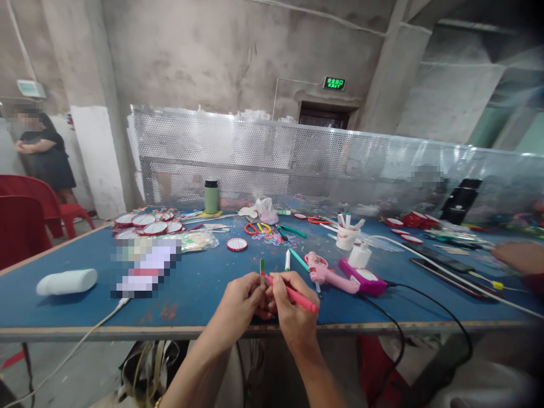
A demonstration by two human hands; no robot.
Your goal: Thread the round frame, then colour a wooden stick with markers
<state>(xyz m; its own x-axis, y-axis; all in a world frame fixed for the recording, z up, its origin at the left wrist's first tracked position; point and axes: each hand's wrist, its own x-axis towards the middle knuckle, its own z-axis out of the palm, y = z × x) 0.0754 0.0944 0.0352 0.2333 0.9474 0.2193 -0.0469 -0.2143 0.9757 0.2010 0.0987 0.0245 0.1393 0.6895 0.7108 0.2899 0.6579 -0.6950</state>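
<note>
Near the table's front edge, my left hand (238, 303) pinches a flat wooden craft stick (262, 267) upright; its top is coloured green with red below. A pinkish-red marker (302, 299) is gripped in my right hand (295, 311), its tip against or very close to the stick. Just beyond my hands lie a white marker (288, 260) and a teal marker (299, 260). To their right rests a pink glue gun (325, 274). A round white disc with a red rim (237, 244) lies farther back. My lower fingers are partly hidden.
Pliers (292, 231), a paper cup of pens (347, 237), a purple box (361, 277) and phones stand across the blue table (191, 306). Stacked discs (155, 228), a green flask (211, 197) and a white bottle (68, 281) are leftward. Another person's hand (518, 258) reaches in at right.
</note>
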